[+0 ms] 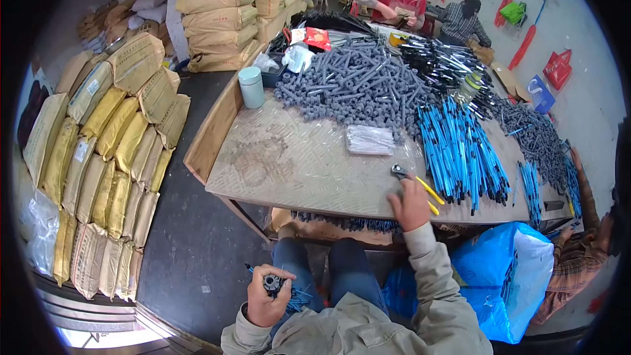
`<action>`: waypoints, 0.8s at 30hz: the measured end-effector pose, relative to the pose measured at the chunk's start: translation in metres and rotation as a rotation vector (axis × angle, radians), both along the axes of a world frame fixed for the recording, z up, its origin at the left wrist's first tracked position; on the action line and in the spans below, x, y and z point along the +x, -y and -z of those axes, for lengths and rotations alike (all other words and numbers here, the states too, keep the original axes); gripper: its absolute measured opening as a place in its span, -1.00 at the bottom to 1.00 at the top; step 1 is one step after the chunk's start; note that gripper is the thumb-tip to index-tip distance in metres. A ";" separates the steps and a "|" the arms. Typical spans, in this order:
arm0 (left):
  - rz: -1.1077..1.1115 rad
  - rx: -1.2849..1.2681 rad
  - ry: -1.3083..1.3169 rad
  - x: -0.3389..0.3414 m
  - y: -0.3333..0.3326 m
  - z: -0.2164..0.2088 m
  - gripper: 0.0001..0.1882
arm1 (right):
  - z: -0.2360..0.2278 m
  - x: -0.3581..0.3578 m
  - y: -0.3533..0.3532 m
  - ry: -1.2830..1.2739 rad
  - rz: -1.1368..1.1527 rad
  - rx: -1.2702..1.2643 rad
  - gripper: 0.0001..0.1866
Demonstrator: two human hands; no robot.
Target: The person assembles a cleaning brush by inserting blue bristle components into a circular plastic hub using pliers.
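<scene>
My left hand (266, 299) is closed around a black round fitting (272, 283) with a ribbed, ring-like end facing up, held low above my left leg. Thin blue rods (299, 299) show beside that hand; how they connect to the fitting is hidden. On the near edge of the table my right hand (410, 205) lies over a pair of pliers (428, 189) with yellow handles. Its fingers are bent onto the tool, the thumb a little apart, and they partly cover it. To the right of the pliers lies a pile of blue and black rods (463, 158).
A heap of grey plastic parts (355, 82) covers the far table (309, 184). Nearer lie a bundle of thin white sticks (370, 140) and a pale green canister (251, 87). Stacked sacks (105, 171) stand left, a blue bag (499, 276) right. Co-workers sit around the table.
</scene>
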State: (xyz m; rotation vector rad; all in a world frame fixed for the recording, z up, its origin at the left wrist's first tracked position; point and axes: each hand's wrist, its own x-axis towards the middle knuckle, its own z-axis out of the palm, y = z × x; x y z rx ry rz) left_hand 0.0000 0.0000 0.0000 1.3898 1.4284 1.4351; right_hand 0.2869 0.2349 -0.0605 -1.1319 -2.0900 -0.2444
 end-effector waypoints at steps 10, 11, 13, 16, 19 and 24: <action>-0.064 0.044 -0.160 0.020 -0.005 -0.002 -0.81 | -0.009 0.045 -0.041 0.304 0.209 0.159 -0.79; -0.056 0.048 -0.176 0.020 -0.003 -0.004 -0.80 | -0.019 0.047 -0.036 0.184 0.122 0.123 -0.82; -0.052 0.018 -0.063 0.021 0.002 -0.008 -0.78 | -0.051 0.031 -0.014 -0.427 -0.117 -0.239 -0.86; -0.031 -0.032 -0.052 0.024 -0.007 -0.011 -0.75 | -0.068 -0.015 0.044 -0.997 -0.467 -0.879 -0.88; -0.042 -0.030 -0.080 0.020 0.002 -0.004 -0.73 | -0.072 -0.078 0.090 -0.713 -0.788 -1.043 -0.85; -0.060 0.053 -0.110 0.027 0.014 0.002 -0.66 | -0.078 -0.123 0.109 -0.493 -1.057 -1.000 -0.87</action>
